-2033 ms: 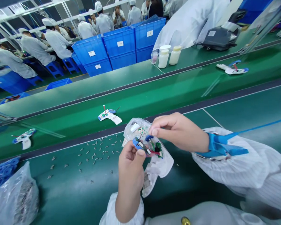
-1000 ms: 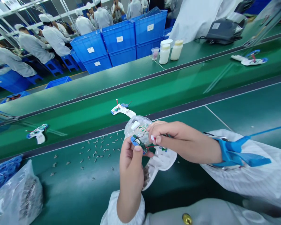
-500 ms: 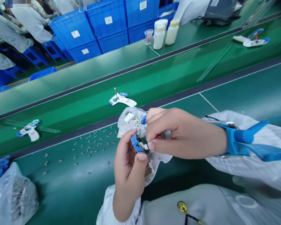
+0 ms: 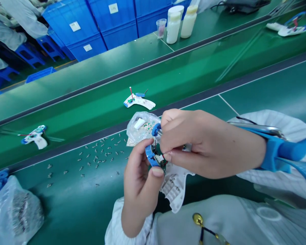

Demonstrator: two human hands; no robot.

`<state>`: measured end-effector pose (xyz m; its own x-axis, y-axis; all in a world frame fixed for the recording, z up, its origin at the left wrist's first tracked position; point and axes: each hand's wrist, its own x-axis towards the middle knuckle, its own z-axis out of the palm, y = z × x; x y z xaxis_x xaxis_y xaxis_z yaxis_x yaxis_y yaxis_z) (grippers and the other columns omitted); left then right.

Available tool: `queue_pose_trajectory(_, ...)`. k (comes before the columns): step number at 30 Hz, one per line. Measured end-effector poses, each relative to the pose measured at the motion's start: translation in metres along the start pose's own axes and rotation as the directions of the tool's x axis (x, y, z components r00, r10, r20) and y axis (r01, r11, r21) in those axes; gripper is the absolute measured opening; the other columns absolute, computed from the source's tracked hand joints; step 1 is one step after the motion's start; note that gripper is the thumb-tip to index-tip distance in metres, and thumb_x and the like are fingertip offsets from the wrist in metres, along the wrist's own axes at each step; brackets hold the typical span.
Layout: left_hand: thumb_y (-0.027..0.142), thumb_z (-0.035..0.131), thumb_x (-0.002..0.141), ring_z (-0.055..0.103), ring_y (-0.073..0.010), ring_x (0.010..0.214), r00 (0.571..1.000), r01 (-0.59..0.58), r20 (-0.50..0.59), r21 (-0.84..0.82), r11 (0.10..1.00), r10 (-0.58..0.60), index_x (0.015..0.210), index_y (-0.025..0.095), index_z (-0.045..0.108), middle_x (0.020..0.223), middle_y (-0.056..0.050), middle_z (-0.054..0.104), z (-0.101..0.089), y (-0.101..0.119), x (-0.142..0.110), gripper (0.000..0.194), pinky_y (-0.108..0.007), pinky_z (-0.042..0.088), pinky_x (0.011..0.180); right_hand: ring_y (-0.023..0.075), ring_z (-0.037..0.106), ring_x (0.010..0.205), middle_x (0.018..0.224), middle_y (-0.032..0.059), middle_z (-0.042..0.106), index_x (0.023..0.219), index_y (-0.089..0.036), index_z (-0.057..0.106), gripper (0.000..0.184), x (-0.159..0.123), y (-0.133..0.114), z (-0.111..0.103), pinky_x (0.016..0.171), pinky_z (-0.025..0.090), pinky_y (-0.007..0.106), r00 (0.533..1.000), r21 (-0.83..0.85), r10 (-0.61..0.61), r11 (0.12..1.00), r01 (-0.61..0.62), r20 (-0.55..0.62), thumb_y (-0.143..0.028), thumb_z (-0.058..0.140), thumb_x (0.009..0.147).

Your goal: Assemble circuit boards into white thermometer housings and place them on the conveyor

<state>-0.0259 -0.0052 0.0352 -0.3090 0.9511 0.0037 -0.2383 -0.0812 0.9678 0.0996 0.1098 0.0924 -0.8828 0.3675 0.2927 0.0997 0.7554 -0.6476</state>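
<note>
My left hand (image 4: pixel 142 183) grips the blue round end of a gun-shaped device (image 4: pixel 151 156) between thumb and fingers, with its green circuit board and a white connector (image 4: pixel 159 158) facing my right hand. The closed fingertips of my right hand (image 4: pixel 188 143) pinch a red wire lead (image 4: pixel 164 157) at that connector; its very end is hidden. A blue round piece with a metal shaft (image 4: pixel 156 130) sticks out by the right fingers; I cannot tell whether they hold it. Below the hands hangs the white ribbed shell (image 4: pixel 174 190) of the device.
A clear bag of small parts (image 4: pixel 142 127) lies behind my hands, with loose small metal parts (image 4: pixel 97 158) to its left. A larger bag (image 4: pixel 22 211) stands at lower left. Similar devices (image 4: pixel 140 101) lie on the green belt (image 4: pixel 91 112). Bottles (image 4: pixel 173 29) and blue crates (image 4: pixel 117 20) stand beyond.
The view has shifted, and my hands sit slightly closer together around the device. More of the white shell and of the blue piece's metal shaft now shows.
</note>
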Motion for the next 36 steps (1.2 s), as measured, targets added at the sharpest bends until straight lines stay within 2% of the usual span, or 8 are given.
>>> queue_pose_trajectory(7, 0.039, 0.055, 0.091, 0.063, -0.0174, 0.098, 0.99, -0.081, 0.124, 0.157, 0.984, 0.062, 0.126, 0.039, 0.055, 0.115, 0.0, 0.065, -0.008, -0.002, -0.003, 0.035, -0.025, 0.049, 0.084, 0.0101, 0.027, 0.052, 0.047, -0.0022, 0.04, 0.051, -0.018, 0.041, 0.029, 0.001, -0.002, -0.003, 0.068, 0.032, 0.03, 0.997, -0.062, 0.046, 0.997, -0.042, 0.067, -0.009, 0.042, 0.079)
queue_pose_trajectory(14, 0.033, 0.056, 0.091, 0.063, -0.018, 0.076, 0.968, -0.239, 0.178, 0.453, 0.859, 0.175, 0.132, 0.034, 0.051, 0.099, -0.002, 0.068, -0.016, 0.004, -0.003, 0.042, -0.028, 0.045, 0.069, 0.0094, 0.023, 0.052, 0.047, -0.0026, 0.036, 0.048, -0.016, 0.031, 0.032, 0.003, -0.004, -0.005, 0.06, 0.028, 0.029, 0.981, -0.007, 0.093, 0.996, -0.093, 0.172, -0.005, 0.046, 0.074)
queue_pose_trajectory(17, 0.03, 0.056, 0.09, 0.061, -0.0175, 0.066, 0.965, -0.251, 0.192, 0.479, 0.841, 0.179, 0.134, 0.034, 0.05, 0.092, -0.002, 0.068, -0.017, 0.005, -0.004, 0.045, -0.028, 0.042, 0.062, 0.0085, 0.02, 0.051, 0.046, -0.0036, 0.032, 0.048, -0.015, 0.028, 0.034, 0.004, -0.004, -0.006, 0.06, 0.028, 0.029, 0.974, 0.01, 0.102, 0.994, -0.106, 0.205, -0.003, 0.047, 0.073)
queue_pose_trajectory(22, 0.027, 0.059, 0.088, 0.06, -0.0162, 0.062, 0.959, -0.265, 0.217, 0.471, 0.841, 0.181, 0.133, 0.034, 0.052, 0.095, -0.002, 0.069, -0.017, 0.007, -0.004, 0.046, -0.027, 0.043, 0.062, 0.0078, 0.019, 0.049, 0.045, -0.0045, 0.029, 0.047, -0.015, 0.029, 0.034, 0.003, -0.005, -0.007, 0.058, 0.029, 0.027, 0.962, 0.037, 0.12, 0.99, -0.132, 0.244, -0.003, 0.049, 0.072)
queue_pose_trajectory(27, 0.025, 0.056, 0.089, 0.057, -0.015, 0.056, 0.949, -0.3, 0.247, 0.524, 0.797, 0.195, 0.135, 0.033, 0.047, 0.088, -0.001, 0.068, -0.019, 0.004, -0.004, 0.048, -0.026, 0.042, 0.059, 0.0088, 0.021, 0.051, 0.046, -0.0037, 0.031, 0.046, -0.016, 0.029, 0.036, 0.004, -0.006, -0.003, 0.058, 0.027, 0.029, 0.972, -0.034, 0.13, 0.991, -0.126, 0.195, -0.003, 0.05, 0.073)
queue_pose_trajectory(29, 0.023, 0.051, 0.091, 0.057, -0.0152, 0.055, 0.948, -0.3, 0.267, 0.559, 0.773, 0.174, 0.138, 0.033, 0.039, 0.08, 0.0, 0.066, -0.019, 0.003, -0.005, 0.05, -0.026, 0.04, 0.056, 0.0096, 0.024, 0.053, 0.047, -0.0028, 0.033, 0.046, -0.016, 0.032, 0.034, 0.003, -0.006, 0.0, 0.059, 0.025, 0.03, 0.976, -0.07, 0.137, 0.99, -0.127, 0.169, -0.005, 0.05, 0.073)
queue_pose_trajectory(31, 0.022, 0.051, 0.091, 0.062, -0.0176, 0.062, 0.952, -0.275, 0.277, 0.588, 0.76, 0.13, 0.14, 0.032, 0.034, 0.087, -0.002, 0.067, -0.017, 0.002, -0.007, 0.052, -0.027, 0.042, 0.058, 0.0104, 0.025, 0.054, 0.047, -0.0021, 0.033, 0.046, -0.016, 0.033, 0.033, 0.002, -0.006, 0.003, 0.061, 0.025, 0.031, 0.975, -0.092, 0.144, 0.987, -0.13, 0.171, -0.005, 0.049, 0.072)
queue_pose_trajectory(36, 0.021, 0.069, 0.077, 0.067, -0.0264, 0.081, 0.989, -0.106, 0.148, 0.604, 0.79, 0.02, 0.127, 0.024, 0.046, 0.1, -0.009, 0.068, -0.009, 0.0, -0.011, 0.055, -0.031, 0.044, 0.066, 0.0117, 0.027, 0.056, 0.049, -0.0006, 0.033, 0.047, -0.016, 0.032, 0.03, -0.003, -0.006, 0.008, 0.061, 0.025, 0.032, 0.967, -0.097, 0.179, 0.982, -0.164, 0.182, -0.006, 0.047, 0.071)
